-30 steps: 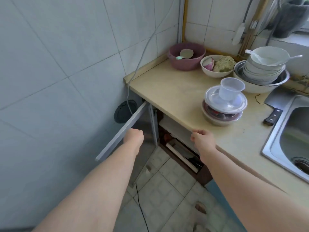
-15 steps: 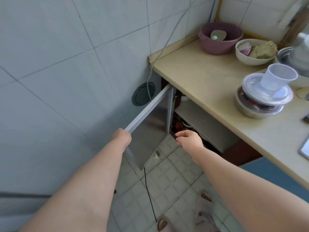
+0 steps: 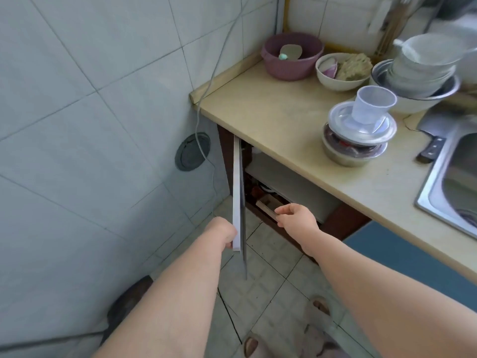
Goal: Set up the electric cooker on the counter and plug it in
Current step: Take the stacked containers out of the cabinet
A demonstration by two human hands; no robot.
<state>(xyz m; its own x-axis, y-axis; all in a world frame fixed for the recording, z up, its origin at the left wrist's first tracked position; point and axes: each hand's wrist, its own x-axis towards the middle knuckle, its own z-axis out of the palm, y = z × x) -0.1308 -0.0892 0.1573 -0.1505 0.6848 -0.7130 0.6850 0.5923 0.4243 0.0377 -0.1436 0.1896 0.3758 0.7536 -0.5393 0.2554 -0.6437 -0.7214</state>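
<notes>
The electric cooker cannot be made out anywhere in this view; only dark, indistinct items lie inside the open cabinet under the desk (image 3: 271, 117).

The left hand (image 3: 224, 232) has its grip closed on the lower outer edge of the cabinet door (image 3: 237, 197), which stands swung out, seen nearly edge-on. The left forearm runs straight up from the bottom of the view, wrist level, knuckles toward the tiled wall.

To the right of that grip, the right hand (image 3: 296, 215) reaches toward the cabinet opening, palm down, fingers loosely curled and apart, holding nothing. Its fingertips are at the end of a flat brownish piece (image 3: 267, 206) that sticks out of the lower cabinet; whether they touch it cannot be told. The right forearm comes in diagonally from the lower right corner.

Above the right hand, on the desk, sits a steel bowl (image 3: 353, 153) covered by a clear lid with a plastic cup (image 3: 373, 104) on top. Farther back stand a purple basin (image 3: 291, 58), a white bowl of food (image 3: 342, 72) and a stack of dishes (image 3: 423, 71). A knife (image 3: 431, 148) lies beside the sink (image 3: 454, 177) at the right.

Above the left grip, a grey cable (image 3: 206, 99) hangs down the wall past a round dark cover (image 3: 192, 152).
</notes>
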